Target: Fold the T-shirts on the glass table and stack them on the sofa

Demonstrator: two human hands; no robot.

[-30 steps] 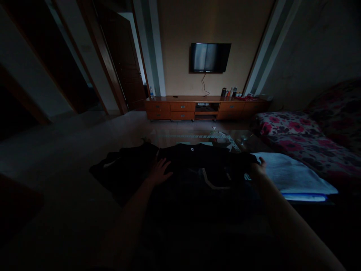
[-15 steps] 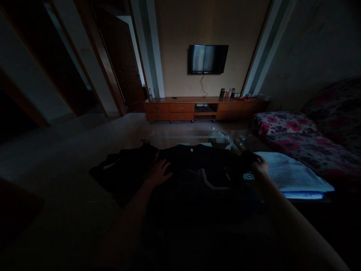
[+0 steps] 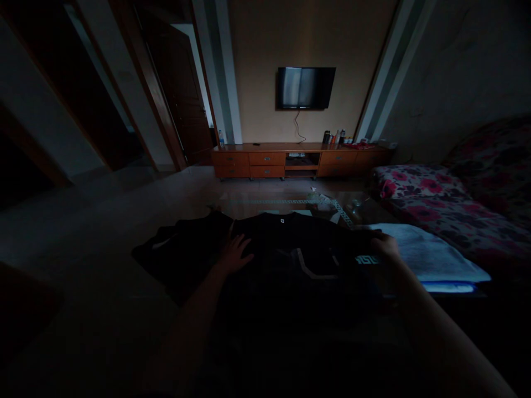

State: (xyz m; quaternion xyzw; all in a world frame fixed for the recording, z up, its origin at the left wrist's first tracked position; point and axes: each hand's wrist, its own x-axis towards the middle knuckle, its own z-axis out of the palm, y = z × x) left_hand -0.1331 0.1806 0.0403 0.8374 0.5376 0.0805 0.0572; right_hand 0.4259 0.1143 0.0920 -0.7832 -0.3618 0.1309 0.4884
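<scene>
A black T-shirt [image 3: 274,237] lies spread on a glass table, its small white neck label at the far edge and a pale angular line on its front. My left hand [image 3: 237,255] rests on its left part with the fingers spread. At the right, my right hand [image 3: 385,244] is closed on the shirt's sleeve, drawn out to the side. More dark cloth [image 3: 182,237] lies left of my left hand; its kind is too dark to tell. Beside my right hand lies a folded light-blue cloth [image 3: 431,251].
The glass table's patterned border [image 3: 274,202] shows beyond the shirt, near a clear plastic bag [image 3: 326,202]. A flowered sofa [image 3: 423,181] stands to the right. Across the room are a low wooden cabinet [image 3: 267,157] with bottles on it and a wall television [image 3: 306,88].
My right hand has moved slightly right, and the bunched sleeve in it is now drawn out flatter. My left hand stays in place.
</scene>
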